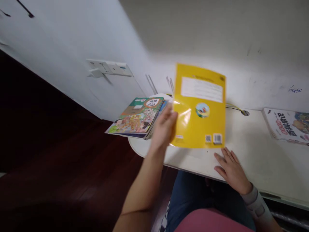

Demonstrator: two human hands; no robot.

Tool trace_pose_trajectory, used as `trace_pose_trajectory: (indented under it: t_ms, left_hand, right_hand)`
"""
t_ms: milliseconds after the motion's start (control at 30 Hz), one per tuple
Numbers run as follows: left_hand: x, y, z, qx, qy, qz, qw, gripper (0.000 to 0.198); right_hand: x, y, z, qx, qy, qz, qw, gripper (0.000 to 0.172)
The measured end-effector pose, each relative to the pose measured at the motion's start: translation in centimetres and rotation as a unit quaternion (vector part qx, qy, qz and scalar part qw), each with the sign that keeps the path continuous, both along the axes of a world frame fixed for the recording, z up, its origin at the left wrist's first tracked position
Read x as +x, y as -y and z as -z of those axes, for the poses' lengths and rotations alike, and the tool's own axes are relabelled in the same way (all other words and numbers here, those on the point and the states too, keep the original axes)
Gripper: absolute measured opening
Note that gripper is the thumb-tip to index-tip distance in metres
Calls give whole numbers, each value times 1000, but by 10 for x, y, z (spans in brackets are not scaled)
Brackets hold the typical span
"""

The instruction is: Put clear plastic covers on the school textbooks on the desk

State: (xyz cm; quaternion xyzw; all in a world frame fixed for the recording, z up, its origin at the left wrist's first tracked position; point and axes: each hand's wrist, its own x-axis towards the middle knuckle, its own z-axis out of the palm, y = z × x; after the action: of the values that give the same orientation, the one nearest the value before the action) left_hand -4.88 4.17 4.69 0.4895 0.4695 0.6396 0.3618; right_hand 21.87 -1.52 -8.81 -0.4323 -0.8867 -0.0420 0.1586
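Head view, from close to far. Closest, at the bottom edge, a bit of pink cloth [207,222] and blue jeans [193,193] tucked under the table edge. Just above, on the right, the right hand [230,169] lying flat on the white rounded table top [260,154], palm down, fingers straight and a little apart, gripping nothing. Around that wrist, a grey cloth wrist band [257,203].

On the left, a bare arm reaching up to the left hand [164,129]. Closed on the lower left edge of a thin yellow paper book [200,109]; too blurry to tell which fingers sit in front. Book held up off the table, standing almost straight, back cover facing the camera. On that cover, a white box of writing near the top, a small round picture in the middle and little square codes at the bottom. Bottom edge above the right fingertips in the picture, not touching them.

Left of the holding hand, a small pile of picture books [137,117] with a green and orange cover on top, lying flat at the left end of the table and sticking out over its edge. Far right, a white book with red letters [287,125], flat, well apart from the yellow one.

Behind the yellow book, a round cable hole [245,112] in the table. Farther back, a row of white wall sockets [108,68] on the white wall. Down on the left, dark brown wood floor [60,161].
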Motion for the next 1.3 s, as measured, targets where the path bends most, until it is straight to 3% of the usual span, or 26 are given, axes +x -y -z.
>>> trace_pose_trajectory:
  t_ms: [67,133,267,333,433,533,600,733,900,1133,1300]
  left_hand:
    - [30,-4,31,-106,112,131,979,46]
    - [52,-5,59,-187,204,219,935,47]
    - [73,-5,94,-247,306,294,871,47]
    - [77,-6,102,-263,306,279,872,47]
    - [79,-7,106,-271,232,226,906,51]
    - [75,-9,105,-272,59,167,946,59]
    - [70,-9,105,-257,-73,128,955,60]
    - [61,-9,111,-201,-262,101,939,55]
    - [51,-14,120,-147,-419,88,892,53]
    - [19,-18,122,-167,-495,13,853,52]
    - [2,-16,120,-179,-505,0,844,52]
  right_hand:
    - [7,1,-1,6,-7,-21,1000,38]
    - [22,1,1,15,-14,-38,999,37]
    - [58,1,18,36,-23,-6,999,45]
    - [68,1,28,24,-18,11,999,48]
    - [72,0,35,7,-7,29,1000,48]
    - [68,1,33,6,-1,35,999,49]
    - [65,2,28,2,6,38,999,50]
    - [61,3,15,-13,27,41,999,51]
    - [55,3,6,-30,54,53,997,49]
    - [53,0,9,-4,37,79,996,43]
    - [54,0,10,3,32,73,997,43]
